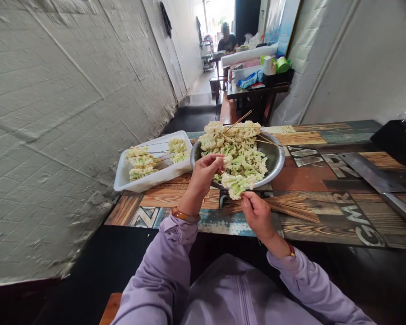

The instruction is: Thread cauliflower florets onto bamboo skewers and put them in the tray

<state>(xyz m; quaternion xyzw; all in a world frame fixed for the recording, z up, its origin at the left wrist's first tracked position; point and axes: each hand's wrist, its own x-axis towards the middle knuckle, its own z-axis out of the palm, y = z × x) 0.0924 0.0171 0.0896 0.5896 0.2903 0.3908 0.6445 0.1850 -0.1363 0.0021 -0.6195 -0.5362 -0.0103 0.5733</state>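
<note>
My left hand (206,174) is closed in a pinch on a small cauliflower floret (227,161) above the near rim of a metal bowl (276,164). Cauliflower florets (252,160) are heaped in the bowl, with several loaded skewers (238,119) across its far side. Just in front of the bowl, my right hand (258,216) is closed at the lower end of a cauliflower skewer (237,184); its stick is mostly hidden by the fingers and florets. Bare bamboo skewers (296,207) lie in a bundle on the table beyond my right hand.
A white plastic tray (149,184) with skewered cauliflower stands left of the bowl. At the right lies a cleaver (372,174) on the patterned wooden table (301,180). The wall (71,113) runs close on the left. A person (226,43) sits far back, behind a cluttered table (257,90).
</note>
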